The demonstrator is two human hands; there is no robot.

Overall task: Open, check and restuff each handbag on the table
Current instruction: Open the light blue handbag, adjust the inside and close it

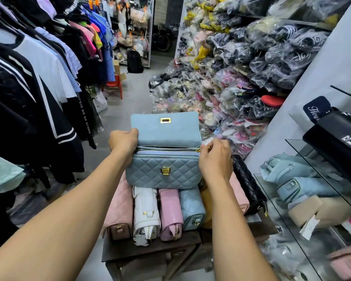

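Head view: a dark wooden table (150, 250) stands low in the middle, and every place below is given from it. Across its top lies a row of handbags packed side by side: a pink quilted bag (120, 209) at the left end, then a white bag (146, 213), a glossy lilac bag (170, 213), a pale blue bag (192, 209), a yellow bag (206, 205) that is mostly hidden, a second pink bag (238, 191) and a black quilted bag (249, 185) at the right end.

Over the far side of the table, resting on that row, sits the blue quilted handbag (163, 173), upright, with its flap (165, 128) lifted and standing up. The left hand (123, 141) grasps the bag's left end, thumb hooked over the flap's edge. The right hand (215, 159) is at the bag's right end, its fingers pinching the gold zip pull (203, 148). Whether the zip is open cannot be told.

Left of the table hangs a rack of clothes (39, 78). Right of the table are glass shelves (298, 151) carrying more bags. Beyond the table, to the right, rises a heap of plastic-wrapped goods (241, 67). Farther beyond, to the left, stands a red stool (115, 84).
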